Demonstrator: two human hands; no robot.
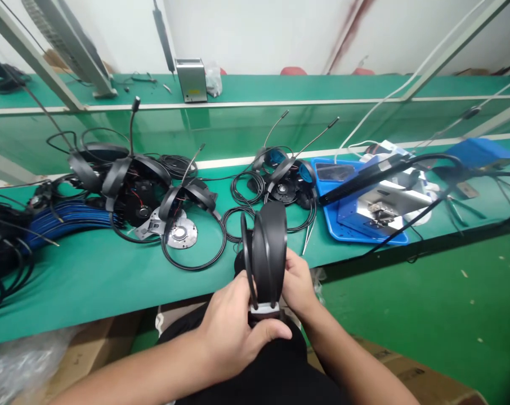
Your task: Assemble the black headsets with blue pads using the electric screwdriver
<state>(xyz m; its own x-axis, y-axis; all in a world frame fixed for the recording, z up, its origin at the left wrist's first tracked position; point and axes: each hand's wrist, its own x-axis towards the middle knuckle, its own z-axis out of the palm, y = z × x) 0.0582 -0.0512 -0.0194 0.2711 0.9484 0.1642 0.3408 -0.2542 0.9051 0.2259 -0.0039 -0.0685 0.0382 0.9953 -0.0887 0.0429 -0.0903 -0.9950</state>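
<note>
A black headset [269, 247] is held upright between my two hands, just off the front edge of the green bench. My left hand [233, 326] wraps round its near side, with the thumb across the headset's lower end by a pale grey piece [264, 307]. On the far right side my right hand [298, 281] grips the headset, its fingertips partly hidden behind the black earcup. Just beyond, on the bench, lie another headset with a boom microphone [286, 188] and coiled black cable [246, 188].
Several partly opened headsets [137, 191] and a bundle of blue cables [69, 219] cover the bench's left side. A blue tray [333, 216] with a metal-faced device stands at right, tweezers [308, 239] beside it. A metal box [191, 80] sits on the back shelf; cardboard [97, 349] lies below.
</note>
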